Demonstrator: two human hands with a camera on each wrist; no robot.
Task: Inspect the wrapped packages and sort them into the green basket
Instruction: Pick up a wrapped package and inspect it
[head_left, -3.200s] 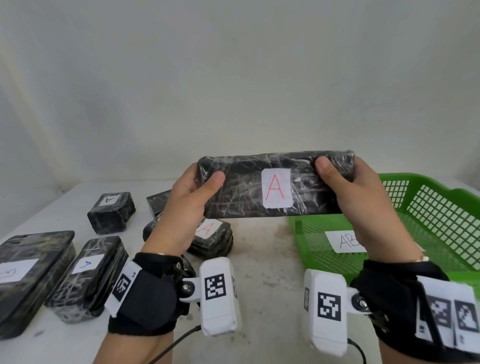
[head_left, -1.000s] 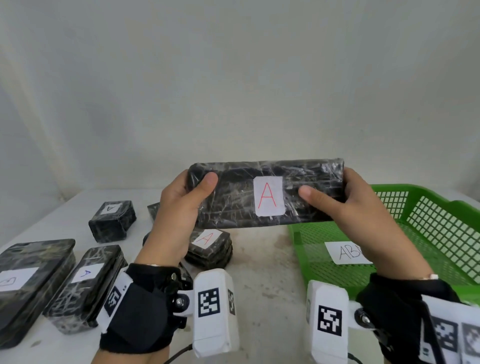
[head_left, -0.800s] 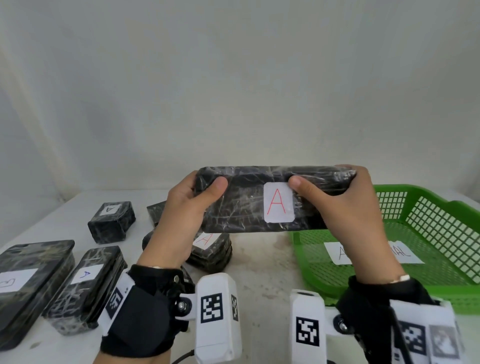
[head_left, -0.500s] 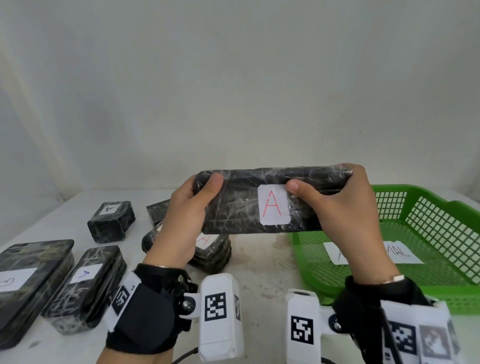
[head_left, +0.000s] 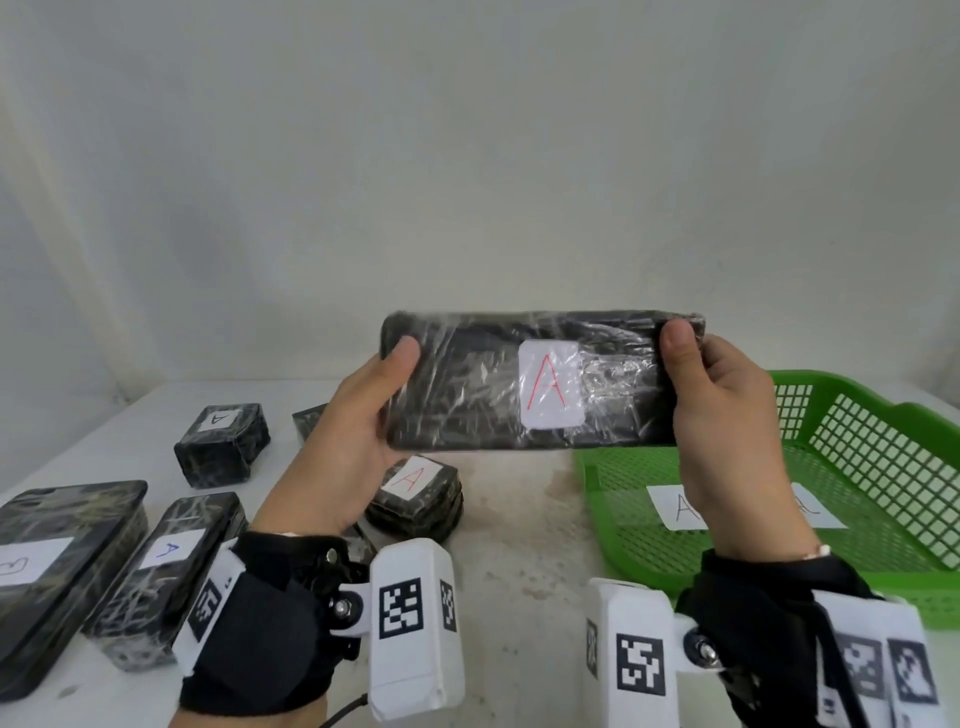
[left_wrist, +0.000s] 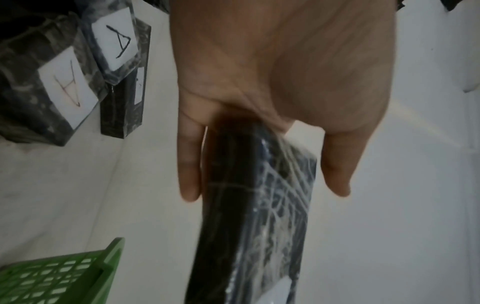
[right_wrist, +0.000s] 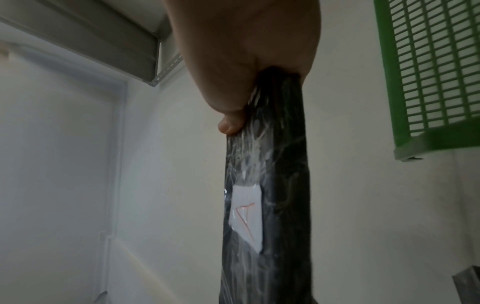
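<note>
— Where's the long wrapped package (head_left: 483, 395)?
— Raised above the table (head_left: 519, 519), left hand (head_left: 348, 441) gripping one end, right hand (head_left: 727, 415) pinching the other, thumbs on its labelled face.
— And the green basket (head_left: 883, 467)?
— At right, holding a paper label (head_left: 675, 506).

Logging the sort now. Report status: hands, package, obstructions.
Left hand and right hand grip the ends of the long wrapped package, red A label facing up. Held above the table, left of the green basket. Nothing between.

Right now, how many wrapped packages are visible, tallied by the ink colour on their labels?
Red-A packages: 2
Black-A package: 1
Blue-A package: 1
Unclear-mark package: 1
Half-hidden package, label unseen: 1
Total: 6
</note>
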